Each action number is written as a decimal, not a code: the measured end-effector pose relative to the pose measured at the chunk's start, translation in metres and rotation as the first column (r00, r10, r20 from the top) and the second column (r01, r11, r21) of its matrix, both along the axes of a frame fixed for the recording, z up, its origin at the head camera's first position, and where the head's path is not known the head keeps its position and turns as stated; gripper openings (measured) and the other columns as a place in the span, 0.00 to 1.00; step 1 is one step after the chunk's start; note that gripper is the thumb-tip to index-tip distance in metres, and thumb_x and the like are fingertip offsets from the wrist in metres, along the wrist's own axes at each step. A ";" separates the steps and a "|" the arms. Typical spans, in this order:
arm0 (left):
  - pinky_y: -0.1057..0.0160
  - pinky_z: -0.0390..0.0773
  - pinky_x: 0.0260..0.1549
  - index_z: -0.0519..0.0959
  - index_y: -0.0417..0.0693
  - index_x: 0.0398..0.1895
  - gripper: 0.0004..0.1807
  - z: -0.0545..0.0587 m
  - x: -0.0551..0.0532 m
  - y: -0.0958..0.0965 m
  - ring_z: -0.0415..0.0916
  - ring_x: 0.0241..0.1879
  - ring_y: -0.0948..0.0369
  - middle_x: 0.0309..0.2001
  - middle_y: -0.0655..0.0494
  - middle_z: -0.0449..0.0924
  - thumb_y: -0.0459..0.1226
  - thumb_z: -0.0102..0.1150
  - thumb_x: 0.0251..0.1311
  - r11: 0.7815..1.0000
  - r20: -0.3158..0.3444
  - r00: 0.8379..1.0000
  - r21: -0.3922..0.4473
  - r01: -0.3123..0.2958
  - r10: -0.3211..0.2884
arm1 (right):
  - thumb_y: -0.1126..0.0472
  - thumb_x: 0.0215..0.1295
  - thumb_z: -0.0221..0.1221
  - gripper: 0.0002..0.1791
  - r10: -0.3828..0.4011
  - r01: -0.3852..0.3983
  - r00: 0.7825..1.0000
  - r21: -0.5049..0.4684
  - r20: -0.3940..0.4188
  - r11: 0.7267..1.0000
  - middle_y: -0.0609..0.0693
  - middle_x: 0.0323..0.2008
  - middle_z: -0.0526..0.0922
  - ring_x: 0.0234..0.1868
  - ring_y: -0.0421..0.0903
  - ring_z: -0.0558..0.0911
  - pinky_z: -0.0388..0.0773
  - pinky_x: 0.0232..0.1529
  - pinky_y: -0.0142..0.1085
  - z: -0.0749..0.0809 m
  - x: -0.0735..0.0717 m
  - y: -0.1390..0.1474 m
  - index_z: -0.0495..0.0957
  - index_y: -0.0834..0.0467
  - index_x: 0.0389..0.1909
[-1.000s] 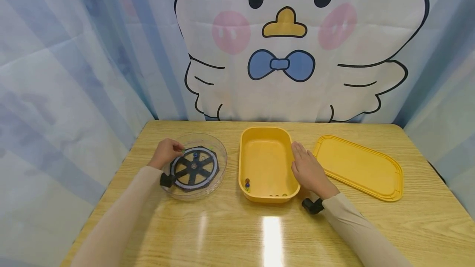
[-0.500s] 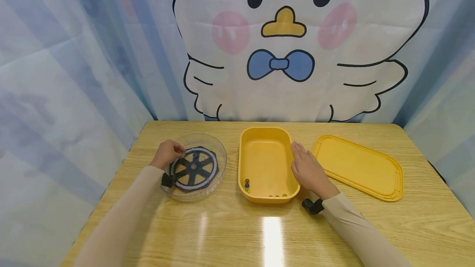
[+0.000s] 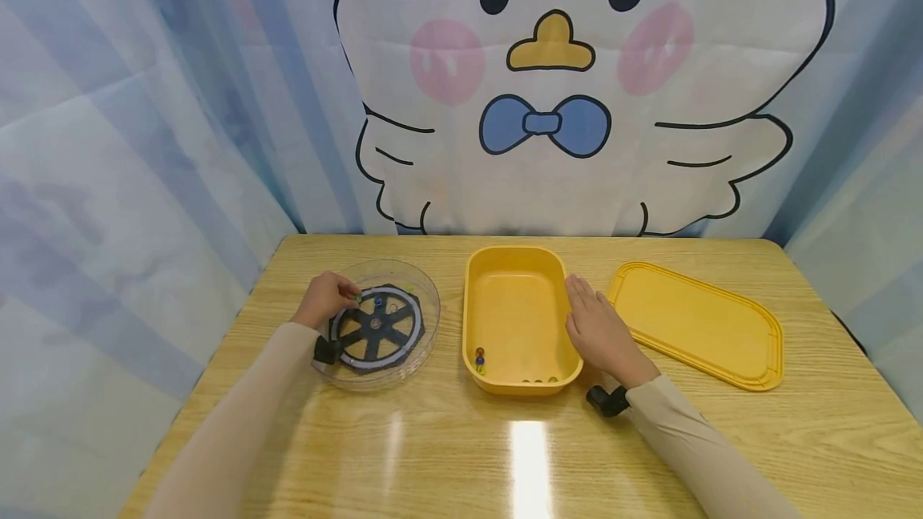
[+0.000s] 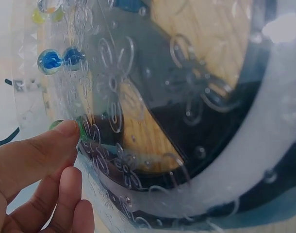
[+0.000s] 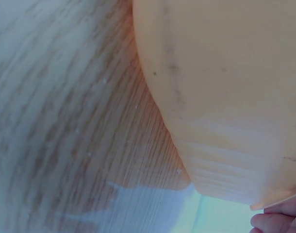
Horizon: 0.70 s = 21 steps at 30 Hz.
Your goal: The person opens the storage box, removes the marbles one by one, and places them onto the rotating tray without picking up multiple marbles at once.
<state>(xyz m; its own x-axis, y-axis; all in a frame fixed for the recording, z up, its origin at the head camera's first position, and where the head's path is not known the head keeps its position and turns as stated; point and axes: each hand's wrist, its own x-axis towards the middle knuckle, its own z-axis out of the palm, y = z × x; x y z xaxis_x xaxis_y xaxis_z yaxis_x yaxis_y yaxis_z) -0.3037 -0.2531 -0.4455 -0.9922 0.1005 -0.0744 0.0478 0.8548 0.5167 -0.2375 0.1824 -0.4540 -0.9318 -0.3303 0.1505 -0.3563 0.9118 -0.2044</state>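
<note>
My left hand (image 3: 326, 299) pinches a green marble (image 4: 56, 124) between thumb and fingers, at the left side of a clear round dish (image 3: 435, 319). Raised flower patterns cover the dish, and a black wheel shape with a grey ring (image 3: 375, 327) shows in it. A blue marble (image 4: 50, 61) lies in the dish beyond my fingertips, with a yellowish marble (image 4: 39, 17) farther along. My right hand (image 3: 600, 328) rests with straight fingers along the right wall of a yellow tub (image 3: 515, 311); in the right wrist view its fingertips are at the tub's rim.
Inside the tub's front left corner sit an orange-brown marble (image 3: 480, 352), a blue marble (image 3: 480, 360) and a yellow-green one (image 3: 481, 370). Several more lie along its front wall. A yellow lid (image 3: 695, 323) lies flat at the right. A printed curtain (image 3: 548, 183) hangs behind the table.
My left hand has shifted slightly right and toward me with the green marble between its fingertips. The right hand stays along the tub's wall.
</note>
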 end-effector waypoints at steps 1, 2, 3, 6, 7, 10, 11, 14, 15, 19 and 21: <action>0.56 0.80 0.35 0.83 0.34 0.41 0.11 0.000 0.000 0.000 0.80 0.38 0.49 0.38 0.39 0.83 0.29 0.63 0.54 1.000 0.002 1.000 0.003 -0.001 0.001 | 0.62 0.71 0.43 0.30 0.000 0.000 1.000 0.000 0.000 1.000 0.67 0.70 0.55 0.71 0.62 0.56 0.55 0.68 0.57 0.000 0.000 0.000 0.50 0.72 0.69; 0.56 0.80 0.35 0.83 0.34 0.42 0.11 -0.001 0.000 0.000 0.80 0.38 0.49 0.39 0.39 0.83 0.29 0.63 0.54 1.000 0.003 1.000 0.006 -0.001 0.001 | 0.62 0.71 0.43 0.30 -0.001 0.001 1.000 0.000 -0.001 1.000 0.67 0.70 0.55 0.71 0.62 0.56 0.55 0.68 0.57 0.000 0.000 0.000 0.50 0.72 0.69; 0.55 0.80 0.36 0.83 0.34 0.42 0.11 -0.001 0.000 0.000 0.80 0.38 0.49 0.39 0.40 0.84 0.29 0.63 0.54 1.000 0.003 1.000 0.006 0.000 0.000 | 0.62 0.71 0.43 0.30 -0.002 0.002 1.000 -0.001 0.000 1.000 0.67 0.70 0.55 0.71 0.62 0.56 0.55 0.68 0.57 0.000 0.000 0.000 0.50 0.72 0.69; 0.55 0.80 0.36 0.83 0.35 0.42 0.12 -0.001 0.000 -0.001 0.80 0.38 0.50 0.39 0.40 0.84 0.29 0.63 0.54 1.000 0.003 1.000 0.005 0.000 0.000 | 0.61 0.71 0.43 0.30 -0.007 0.007 1.000 0.001 0.000 1.000 0.66 0.70 0.55 0.71 0.61 0.56 0.55 0.68 0.57 0.000 0.000 0.000 0.50 0.72 0.69; 0.55 0.81 0.36 0.83 0.35 0.42 0.12 -0.001 0.000 -0.001 0.80 0.38 0.50 0.39 0.40 0.84 0.29 0.63 0.54 1.000 0.003 1.000 0.006 -0.001 0.001 | 0.61 0.71 0.43 0.30 -0.009 0.009 1.000 0.003 0.001 1.000 0.66 0.70 0.54 0.71 0.61 0.56 0.55 0.68 0.57 0.000 -0.001 0.000 0.50 0.72 0.69; 0.55 0.81 0.36 0.83 0.34 0.42 0.11 0.000 0.000 -0.001 0.80 0.38 0.50 0.39 0.40 0.83 0.29 0.63 0.54 1.000 0.004 1.000 0.006 -0.001 0.001 | 0.61 0.71 0.42 0.31 -0.013 0.013 1.000 0.007 0.003 1.000 0.66 0.70 0.54 0.71 0.61 0.56 0.54 0.68 0.56 0.000 0.000 -0.001 0.50 0.72 0.69; 0.55 0.81 0.36 0.83 0.34 0.42 0.11 0.000 0.000 0.000 0.80 0.38 0.50 0.39 0.39 0.83 0.29 0.63 0.54 1.000 0.005 1.000 0.009 -0.002 0.002 | 0.61 0.71 0.42 0.31 -0.013 0.013 1.000 0.008 0.005 1.000 0.66 0.70 0.54 0.71 0.61 0.56 0.54 0.69 0.56 0.000 0.000 -0.001 0.50 0.72 0.69; 0.55 0.80 0.36 0.82 0.34 0.42 0.12 0.001 0.000 0.000 0.80 0.38 0.49 0.39 0.39 0.83 0.28 0.62 0.54 1.000 0.009 1.000 0.018 -0.003 0.003 | 0.61 0.71 0.42 0.31 -0.013 0.013 1.000 0.007 0.007 1.000 0.66 0.70 0.54 0.71 0.61 0.56 0.54 0.69 0.56 0.001 0.000 -0.001 0.50 0.72 0.69; 0.55 0.80 0.36 0.82 0.34 0.42 0.12 0.001 0.000 -0.001 0.80 0.38 0.49 0.39 0.39 0.83 0.28 0.62 0.54 1.000 0.007 1.000 0.018 -0.001 0.001 | 0.61 0.71 0.42 0.31 -0.013 0.012 1.000 0.006 0.007 1.000 0.66 0.70 0.54 0.71 0.61 0.56 0.54 0.69 0.56 0.001 0.000 -0.001 0.50 0.72 0.69; 0.54 0.80 0.38 0.82 0.34 0.43 0.11 0.001 -0.001 -0.002 0.80 0.38 0.49 0.39 0.39 0.83 0.28 0.61 0.55 1.000 -0.007 1.000 0.014 0.004 -0.004 | 0.61 0.71 0.42 0.31 -0.011 0.011 1.000 0.007 0.006 1.000 0.67 0.70 0.54 0.71 0.61 0.56 0.54 0.68 0.56 0.001 0.000 -0.001 0.50 0.72 0.69; 0.54 0.80 0.39 0.82 0.35 0.43 0.11 0.002 -0.002 -0.002 0.80 0.39 0.50 0.39 0.40 0.83 0.29 0.61 0.56 1.000 -0.005 1.000 0.008 0.000 0.000 | 0.61 0.71 0.42 0.31 -0.011 0.011 1.000 0.010 0.006 1.000 0.67 0.70 0.54 0.71 0.62 0.56 0.54 0.68 0.56 0.000 0.000 -0.001 0.50 0.72 0.69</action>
